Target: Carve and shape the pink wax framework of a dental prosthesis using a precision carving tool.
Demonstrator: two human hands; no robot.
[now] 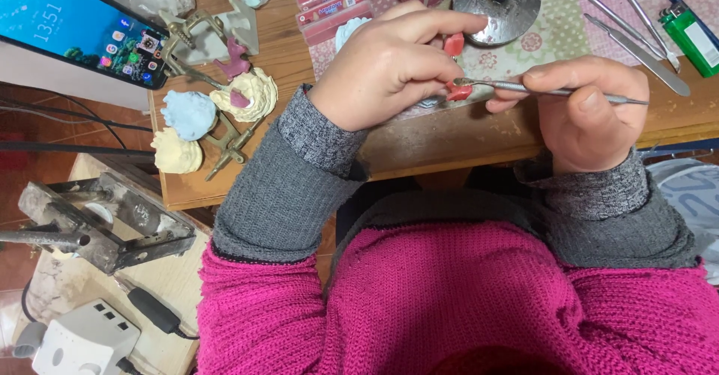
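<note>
Wax work over the table edge

Left hand [389, 64] pinches red wax [458, 90]; right hand [584, 105] grips a metal tool [550, 91] lying left-right, its tip pointing left and touching the wax.

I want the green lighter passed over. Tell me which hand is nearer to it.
Right. The right hand, holding a metal tool, sits just below-left of the green lighter; the left hand is farther left.
</note>
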